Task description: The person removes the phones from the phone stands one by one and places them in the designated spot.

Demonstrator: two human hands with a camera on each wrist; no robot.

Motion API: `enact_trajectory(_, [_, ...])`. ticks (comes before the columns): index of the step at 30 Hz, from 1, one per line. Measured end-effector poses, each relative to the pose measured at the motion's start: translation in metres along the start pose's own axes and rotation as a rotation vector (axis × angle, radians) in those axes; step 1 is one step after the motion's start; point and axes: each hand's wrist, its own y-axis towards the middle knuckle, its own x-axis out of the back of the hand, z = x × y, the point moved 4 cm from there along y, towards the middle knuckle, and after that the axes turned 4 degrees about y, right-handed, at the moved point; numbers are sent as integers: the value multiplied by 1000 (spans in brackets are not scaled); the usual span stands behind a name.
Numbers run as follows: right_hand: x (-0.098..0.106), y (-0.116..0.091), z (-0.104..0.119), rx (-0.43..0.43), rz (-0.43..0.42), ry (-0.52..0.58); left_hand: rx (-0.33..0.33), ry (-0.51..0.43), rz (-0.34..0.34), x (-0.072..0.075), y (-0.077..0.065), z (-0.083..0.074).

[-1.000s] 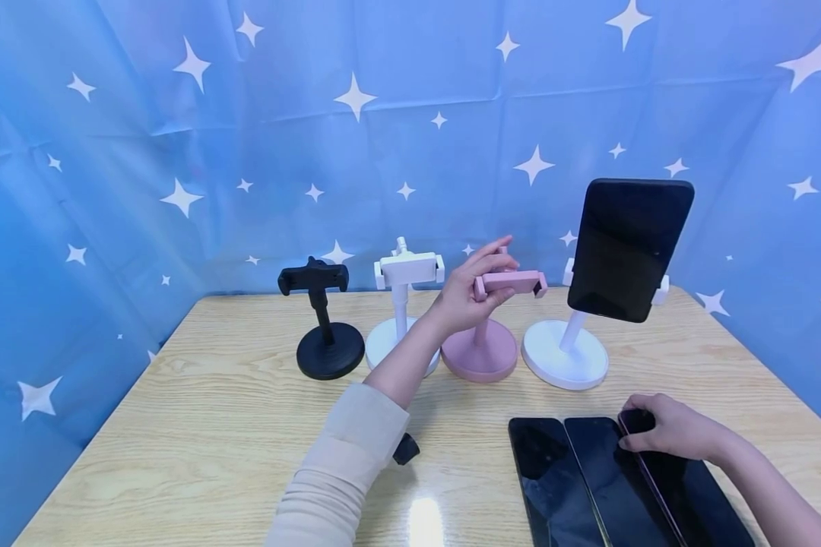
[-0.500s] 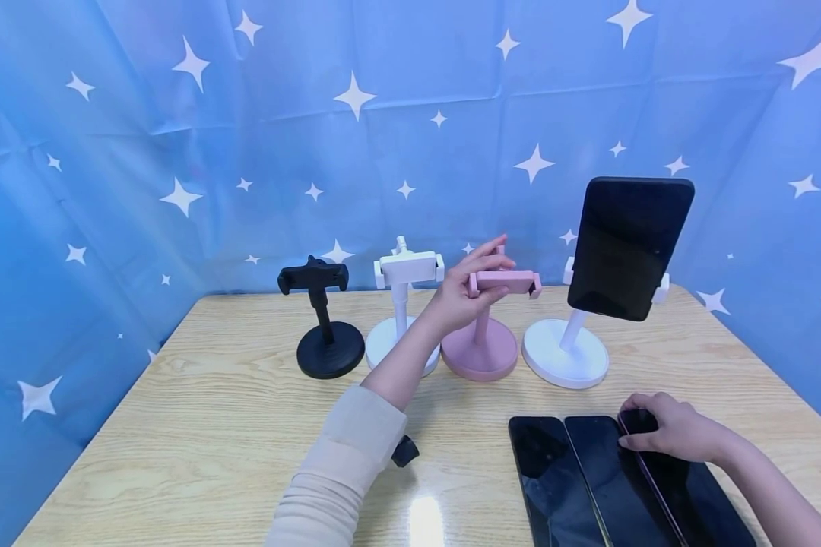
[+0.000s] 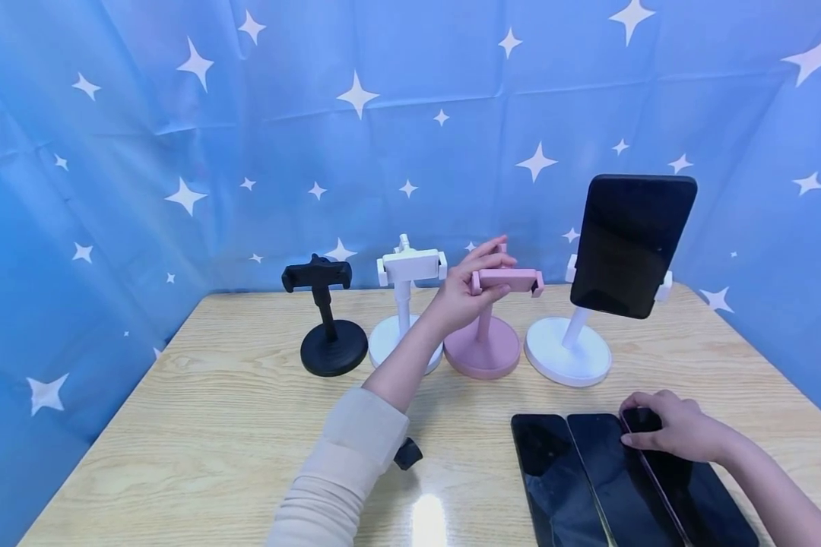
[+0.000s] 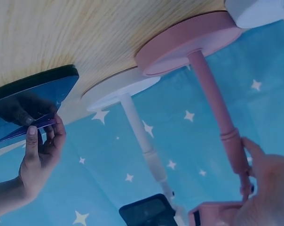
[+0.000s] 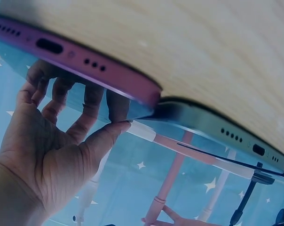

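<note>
My left hand [image 3: 461,296] grips the clamp head of a pink phone stand [image 3: 482,353], thumb below the clamp and fingers reaching up behind it. The stand's round base rests on the table. In the left wrist view the pink stem [image 4: 212,94] rises beside that hand. At the front right, my right hand [image 3: 677,429] holds the far end of a purple-edged smartphone [image 3: 698,494], thumb at its left edge. Its purple bottom edge [image 5: 76,61] shows in the right wrist view. Two more dark smartphones lie to its left, one in the middle [image 3: 612,471] and one outermost [image 3: 547,471].
A white stand [image 3: 568,357] at the right carries a large upright black phone [image 3: 632,243]. Left of the pink stand are an empty white stand [image 3: 410,266] and a black one [image 3: 331,349]. A small black object [image 3: 407,454] shows beside the left sleeve. A blue star-patterned curtain [image 3: 246,114] hangs behind.
The pink clamp has turned and shifted slightly left in my left hand since the first frame. My right hand and the phones stay put; the head view shifts a little.
</note>
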Motion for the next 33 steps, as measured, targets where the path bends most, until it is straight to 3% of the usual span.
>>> enact_trajectory(10, [0, -2, -2, 21, -31, -27, 83, -28, -26, -3, 0, 1])
enact_trajectory(21, [-3, -2, -1, 55, -50, -35, 150, -124, -49, -5, -3, 3])
enact_trajectory(28, [-2, -1, 0, 32, -22, -25, 200, -152, -53, -3, -8, -21])
enact_trajectory(33, [-1, 0, -1, 28, -14, -39, 210, -191, -87, -5, -6, -5])
